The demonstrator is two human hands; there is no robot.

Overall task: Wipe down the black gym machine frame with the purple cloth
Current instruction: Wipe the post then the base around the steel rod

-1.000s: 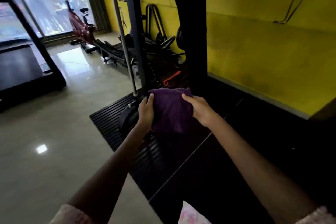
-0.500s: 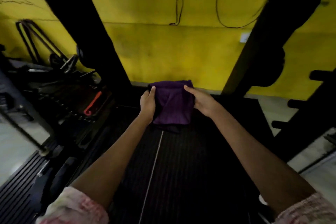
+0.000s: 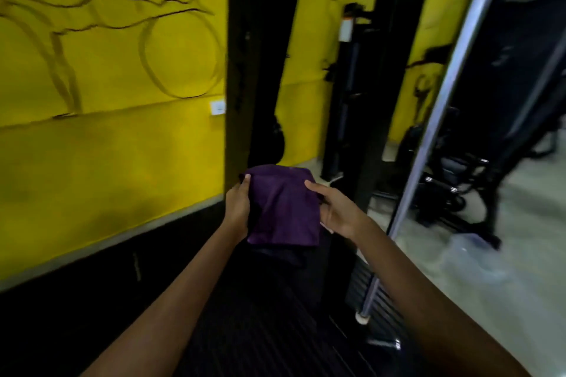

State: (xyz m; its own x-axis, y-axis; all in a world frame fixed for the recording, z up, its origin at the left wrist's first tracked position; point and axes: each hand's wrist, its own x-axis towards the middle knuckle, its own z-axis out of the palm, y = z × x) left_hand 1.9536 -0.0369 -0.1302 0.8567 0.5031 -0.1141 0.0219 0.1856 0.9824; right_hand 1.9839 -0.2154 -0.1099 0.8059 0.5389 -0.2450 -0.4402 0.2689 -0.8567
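From the head view, both bare forearms reach forward and converge on the purple cloth [image 3: 283,208], which is held folded in the air in front of the base of the black upright post [image 3: 245,70] of the gym machine frame. The left hand [image 3: 238,208] grips the cloth's left edge, its thumb laid over the upper corner and its fingers hidden behind the fabric. The right hand [image 3: 337,213] holds the cloth's right edge, its index finger stretched along the upper right corner and its other fingers curled under the fabric. The cloth hangs down from the two hands, its lower edge loose. Whether the cloth touches the post cannot be told. Left of the post runs a yellow wall [image 3: 107,147] with dark line drawings. Right of the post a silver bar [image 3: 441,107] slants down to the black ribbed mat [image 3: 260,330] beneath the arms.
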